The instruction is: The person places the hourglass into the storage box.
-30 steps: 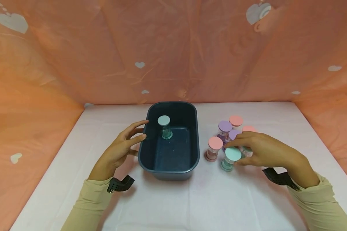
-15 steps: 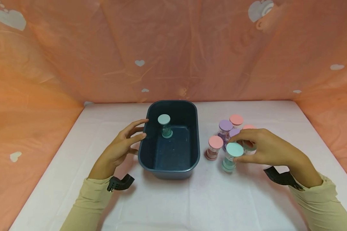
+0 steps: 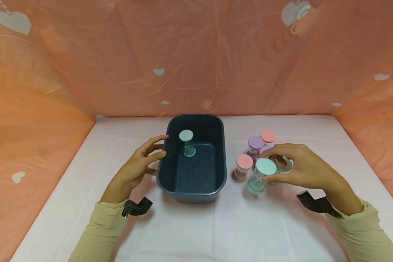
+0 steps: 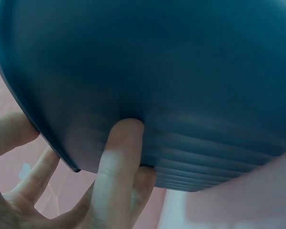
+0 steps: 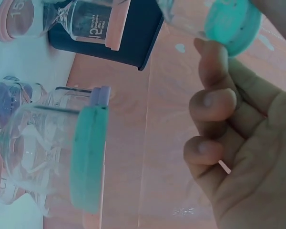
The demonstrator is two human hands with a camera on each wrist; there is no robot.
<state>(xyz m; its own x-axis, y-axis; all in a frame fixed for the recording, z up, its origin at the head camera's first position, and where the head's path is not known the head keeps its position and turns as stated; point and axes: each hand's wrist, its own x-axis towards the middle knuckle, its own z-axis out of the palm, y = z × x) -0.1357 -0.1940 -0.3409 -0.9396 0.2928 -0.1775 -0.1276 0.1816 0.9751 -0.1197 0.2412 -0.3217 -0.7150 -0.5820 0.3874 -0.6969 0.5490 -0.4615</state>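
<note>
In the head view my right hand (image 3: 302,163) pinches a mint-capped sand timer (image 3: 265,166) by its cap, thumb in front and fingers behind. The timer leans, its base swung left, close over the table. In the right wrist view the mint cap (image 5: 233,28) sits at my fingertips, with the other fingers curled. My left hand (image 3: 133,168) lies along the left side of a dark blue bin (image 3: 191,193), fingertips at its rim and wall. The left wrist view shows a finger against the bin's wall (image 4: 148,86). A pale-mint-capped sand timer (image 3: 189,149) stands inside the bin.
Left of the held timer stands a pink-capped sand timer (image 3: 244,162). Behind it are a purple-capped one (image 3: 255,142) and another pink-capped one (image 3: 268,136). A second mint-capped timer (image 5: 88,157) is close to my right hand. An orange sheet (image 3: 196,58) backs the white table (image 3: 196,233).
My right hand has drawn the mint-capped sand timer slightly up from the cluster, and its base has swung left into a tilt. My left hand and the bin have stayed put.
</note>
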